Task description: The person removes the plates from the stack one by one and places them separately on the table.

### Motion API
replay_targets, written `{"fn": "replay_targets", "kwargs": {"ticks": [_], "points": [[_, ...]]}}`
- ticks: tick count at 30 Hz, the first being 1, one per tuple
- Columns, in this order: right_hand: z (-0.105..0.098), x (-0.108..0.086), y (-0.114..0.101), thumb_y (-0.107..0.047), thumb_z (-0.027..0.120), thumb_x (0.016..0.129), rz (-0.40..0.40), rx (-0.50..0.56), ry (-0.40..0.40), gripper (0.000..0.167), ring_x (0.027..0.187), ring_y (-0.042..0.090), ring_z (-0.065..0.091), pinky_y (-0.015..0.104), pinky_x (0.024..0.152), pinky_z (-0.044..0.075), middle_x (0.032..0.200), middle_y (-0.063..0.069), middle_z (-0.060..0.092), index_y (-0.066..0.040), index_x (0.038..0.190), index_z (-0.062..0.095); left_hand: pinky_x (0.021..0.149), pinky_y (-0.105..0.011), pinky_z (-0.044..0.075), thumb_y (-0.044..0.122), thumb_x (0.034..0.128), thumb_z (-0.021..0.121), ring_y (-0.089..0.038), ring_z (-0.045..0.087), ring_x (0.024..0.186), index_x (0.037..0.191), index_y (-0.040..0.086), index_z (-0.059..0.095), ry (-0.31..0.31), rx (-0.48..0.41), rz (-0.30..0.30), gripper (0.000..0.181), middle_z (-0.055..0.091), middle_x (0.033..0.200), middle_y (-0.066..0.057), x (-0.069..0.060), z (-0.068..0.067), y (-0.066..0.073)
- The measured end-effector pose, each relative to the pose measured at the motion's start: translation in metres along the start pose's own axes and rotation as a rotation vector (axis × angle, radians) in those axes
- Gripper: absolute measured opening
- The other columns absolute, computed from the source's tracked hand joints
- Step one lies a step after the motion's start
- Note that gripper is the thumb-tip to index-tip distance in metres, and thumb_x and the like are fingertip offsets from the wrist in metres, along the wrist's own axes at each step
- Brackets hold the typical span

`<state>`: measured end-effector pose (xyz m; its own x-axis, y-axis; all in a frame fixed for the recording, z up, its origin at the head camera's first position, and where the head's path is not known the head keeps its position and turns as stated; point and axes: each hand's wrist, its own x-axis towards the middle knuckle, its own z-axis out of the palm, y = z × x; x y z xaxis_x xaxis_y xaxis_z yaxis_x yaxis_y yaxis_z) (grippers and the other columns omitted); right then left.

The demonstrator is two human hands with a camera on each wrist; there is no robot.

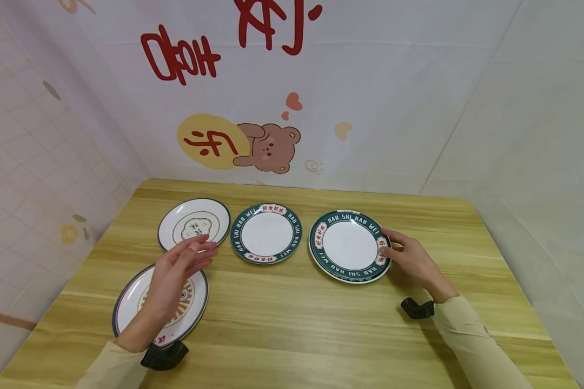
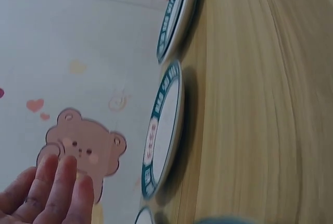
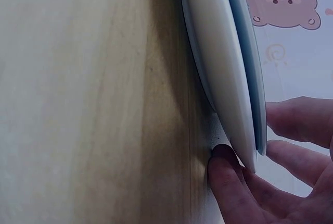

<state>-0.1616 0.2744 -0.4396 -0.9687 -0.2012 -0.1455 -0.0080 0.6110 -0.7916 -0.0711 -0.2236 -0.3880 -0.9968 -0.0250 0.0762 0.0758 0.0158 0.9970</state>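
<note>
Two stacked plates [image 1: 350,245] sit at the right of the row, the upper one white with a green lettered rim. My right hand [image 1: 413,262] grips their right edge, with fingers on both faces of the rim in the right wrist view. A similar green-rimmed plate [image 1: 266,236] lies beside them to the left. My left hand [image 1: 175,275] hovers over the left side with extended fingers, holding nothing. Behind its fingertips is a white plate [image 1: 175,216] with a dark thin rim. Below that hand, a patterned plate [image 1: 131,292] is partly hidden.
All the plates are on a wooden table [image 1: 292,324]. A white wall covering [image 1: 394,97] with a cartoon bear [image 1: 272,148] rises behind the table's back edge. Dark wrist mounts [image 1: 165,356] are on both forearms.
</note>
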Motion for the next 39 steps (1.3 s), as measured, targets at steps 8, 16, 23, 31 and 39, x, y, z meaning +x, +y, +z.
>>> {"fn": "replay_targets", "kwargs": {"ticks": [8,16,23,31,39], "points": [[0.0,-0.001,-0.002,-0.019,0.063,0.104,0.018,0.023,-0.012,0.063,0.136,0.055,0.045,0.059,0.109,0.047,0.159,0.031,0.035,0.001,0.158,0.037,0.102,-0.036,0.057,0.027,0.1115,0.049,-0.021,0.071,0.113,0.142,-0.008,0.052,-0.038,-0.098,-0.094,0.047,0.067,0.13,-0.019,0.011,0.048,-0.005],[0.0,-0.002,-0.002,-0.019,0.062,0.105,0.019,0.02,-0.012,0.062,0.137,0.055,0.044,0.059,0.11,0.046,0.159,0.032,0.035,0.0,0.158,0.037,0.102,-0.038,0.057,0.021,0.1099,0.05,-0.031,0.068,0.118,0.141,-0.005,0.055,-0.086,-0.132,-0.153,0.041,0.061,0.136,-0.027,0.018,0.082,-0.015],[0.0,-0.002,-0.001,-0.019,0.061,0.105,0.009,0.01,-0.008,0.061,0.137,0.055,0.045,0.06,0.111,0.045,0.159,0.031,0.035,0.001,0.158,0.038,0.104,-0.042,0.055,0.024,0.1093,0.052,-0.036,0.066,0.12,0.139,-0.004,0.058,-0.108,-0.156,-0.199,0.041,0.063,0.135,-0.024,0.022,0.104,-0.019],[0.0,-0.002,-0.001,-0.018,0.06,0.106,0.009,0.02,-0.012,0.061,0.138,0.056,0.043,0.061,0.112,0.043,0.16,0.031,0.033,0.001,0.158,0.036,0.106,-0.049,0.054,0.023,0.1099,0.05,-0.037,0.065,0.121,0.138,-0.006,0.057,-0.118,-0.198,-0.285,0.041,0.062,0.137,-0.025,0.027,0.129,-0.028],[0.0,-0.002,-0.002,-0.018,0.06,0.106,0.008,0.016,-0.006,0.06,0.137,0.055,0.044,0.06,0.112,0.044,0.16,0.03,0.035,0.001,0.158,0.037,0.109,-0.048,0.052,0.025,0.1098,0.05,-0.035,0.063,0.125,0.143,-0.008,0.05,-0.155,-0.252,-0.368,0.046,0.056,0.142,-0.027,0.029,0.151,-0.037]]}}
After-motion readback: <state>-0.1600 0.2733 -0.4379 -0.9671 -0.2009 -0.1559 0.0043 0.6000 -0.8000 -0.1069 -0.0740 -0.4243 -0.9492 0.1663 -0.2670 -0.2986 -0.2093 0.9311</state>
